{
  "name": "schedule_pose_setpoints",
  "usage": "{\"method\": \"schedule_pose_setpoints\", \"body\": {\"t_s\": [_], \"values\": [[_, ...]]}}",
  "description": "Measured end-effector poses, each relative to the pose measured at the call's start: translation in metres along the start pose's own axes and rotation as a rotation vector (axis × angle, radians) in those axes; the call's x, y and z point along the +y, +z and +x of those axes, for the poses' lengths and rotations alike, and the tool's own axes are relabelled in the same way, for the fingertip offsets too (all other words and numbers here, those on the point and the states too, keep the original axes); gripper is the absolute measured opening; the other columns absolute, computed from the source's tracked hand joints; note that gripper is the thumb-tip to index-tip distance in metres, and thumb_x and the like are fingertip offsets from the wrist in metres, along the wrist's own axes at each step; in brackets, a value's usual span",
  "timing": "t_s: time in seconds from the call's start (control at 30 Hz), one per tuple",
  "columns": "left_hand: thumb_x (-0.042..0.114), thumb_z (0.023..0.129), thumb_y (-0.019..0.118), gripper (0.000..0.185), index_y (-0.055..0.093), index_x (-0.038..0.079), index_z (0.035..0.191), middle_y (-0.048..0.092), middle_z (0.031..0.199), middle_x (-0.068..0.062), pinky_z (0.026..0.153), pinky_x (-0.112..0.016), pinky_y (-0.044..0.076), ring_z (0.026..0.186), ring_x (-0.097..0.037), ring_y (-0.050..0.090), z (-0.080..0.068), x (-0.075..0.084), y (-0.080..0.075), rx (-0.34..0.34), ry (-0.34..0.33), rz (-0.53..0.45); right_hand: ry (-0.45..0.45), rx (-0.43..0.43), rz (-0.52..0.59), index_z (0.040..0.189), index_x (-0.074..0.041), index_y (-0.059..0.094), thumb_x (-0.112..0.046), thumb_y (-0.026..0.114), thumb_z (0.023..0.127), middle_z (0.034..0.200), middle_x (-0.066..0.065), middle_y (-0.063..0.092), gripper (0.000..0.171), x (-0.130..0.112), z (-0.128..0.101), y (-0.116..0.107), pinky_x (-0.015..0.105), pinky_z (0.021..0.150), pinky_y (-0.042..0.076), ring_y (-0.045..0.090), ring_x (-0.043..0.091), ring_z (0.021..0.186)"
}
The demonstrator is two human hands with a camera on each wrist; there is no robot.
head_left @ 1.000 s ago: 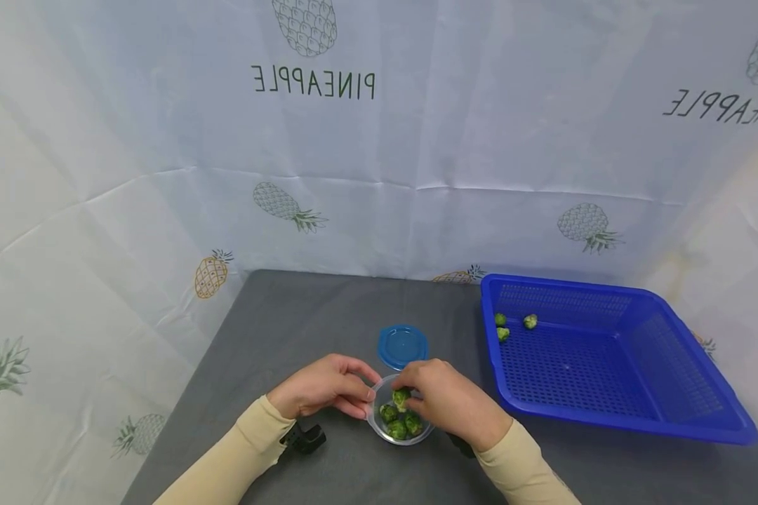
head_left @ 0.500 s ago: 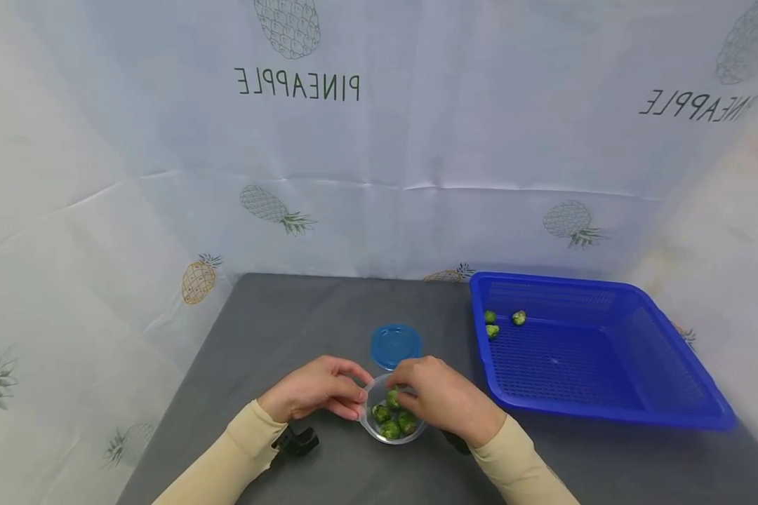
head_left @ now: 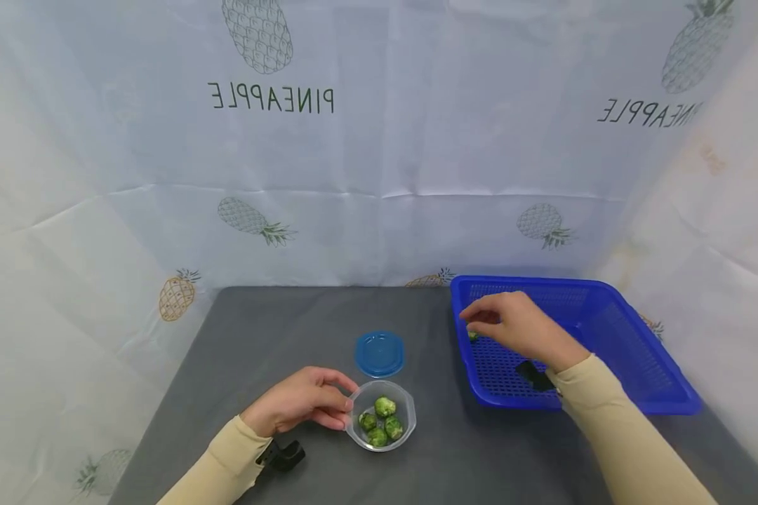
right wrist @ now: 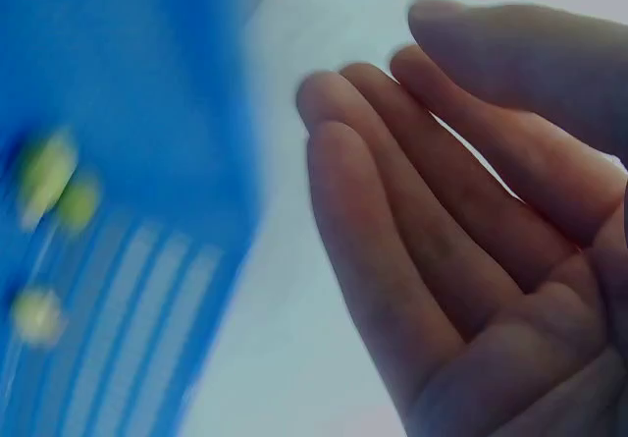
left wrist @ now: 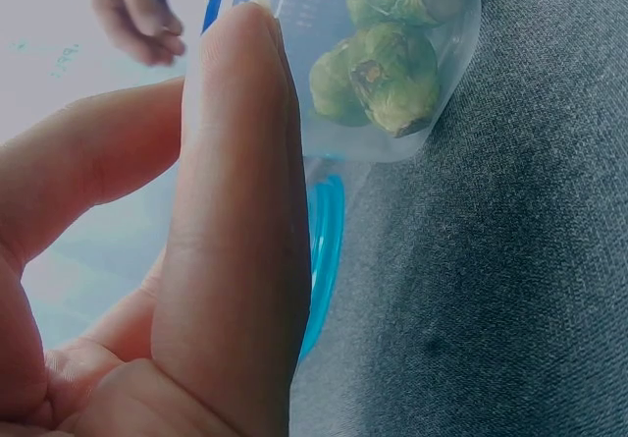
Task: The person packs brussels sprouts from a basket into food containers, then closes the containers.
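Four green Brussels sprouts lie in the small clear plastic tub on the grey counter, near its front edge. The left hand pinches the tub's near-left rim between thumb and curled fingers, steadying it. Just behind the tub sits its round blue lid, apart from it. The right hand hovers over the near-left corner of the blue perforated plastic basket; its grip is slack, fingers straight and holding nothing, with loose sprouts lying in the basket by it. This looks like the step of carrying sprouts from tub to basket. The next move likely calls for pinching another sprout from the tub.
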State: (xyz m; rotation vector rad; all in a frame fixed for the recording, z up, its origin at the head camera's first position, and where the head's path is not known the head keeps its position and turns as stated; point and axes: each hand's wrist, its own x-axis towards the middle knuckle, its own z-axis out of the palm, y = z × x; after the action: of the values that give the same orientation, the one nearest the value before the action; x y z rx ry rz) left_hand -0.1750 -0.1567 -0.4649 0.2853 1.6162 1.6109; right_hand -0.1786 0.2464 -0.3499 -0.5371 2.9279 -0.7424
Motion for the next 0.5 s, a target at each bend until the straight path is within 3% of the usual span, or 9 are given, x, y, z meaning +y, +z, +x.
{"method": "schedule_pose_setpoints", "body": {"t_s": [0.13, 0.27, 0.5], "values": [[0.011, 0.097, 0.076, 0.047, 0.063, -0.007, 0.138, 0.082, 0.098, -0.013, 0.079, -0.031, 0.07, 0.084, -0.017, 0.081, -0.001, 0.0, -0.001, -0.001, -0.006, -0.004, 0.135, -0.024, 0.006, 0.128, -0.012, 0.079, -0.022, 0.072, 0.105, 0.121, 0.007, 0.081, 0.026, 0.051, 0.006, -0.016, 0.052, 0.094, 0.065, 0.076, 0.026, 0.11], [0.011, 0.098, 0.076, 0.047, 0.062, -0.008, 0.139, 0.081, 0.098, -0.013, 0.078, -0.031, 0.07, 0.083, -0.016, 0.081, -0.001, -0.001, -0.001, 0.002, -0.011, -0.009, 0.198, -0.054, 0.027, 0.132, -0.005, 0.076, -0.024, 0.071, 0.106, 0.127, 0.015, 0.078, 0.033, 0.093, 0.013, -0.018, 0.058, 0.098, 0.063, 0.074, 0.037, 0.117], [0.01, 0.098, 0.075, 0.047, 0.062, -0.008, 0.139, 0.081, 0.096, -0.01, 0.077, -0.03, 0.07, 0.083, -0.015, 0.08, 0.001, -0.001, 0.0, -0.011, -0.01, -0.022, 0.262, -0.073, 0.005, 0.13, 0.0, 0.076, -0.023, 0.072, 0.103, 0.127, 0.02, 0.077, 0.035, 0.131, 0.026, -0.009, 0.062, 0.099, 0.061, 0.072, 0.044, 0.119]]}}
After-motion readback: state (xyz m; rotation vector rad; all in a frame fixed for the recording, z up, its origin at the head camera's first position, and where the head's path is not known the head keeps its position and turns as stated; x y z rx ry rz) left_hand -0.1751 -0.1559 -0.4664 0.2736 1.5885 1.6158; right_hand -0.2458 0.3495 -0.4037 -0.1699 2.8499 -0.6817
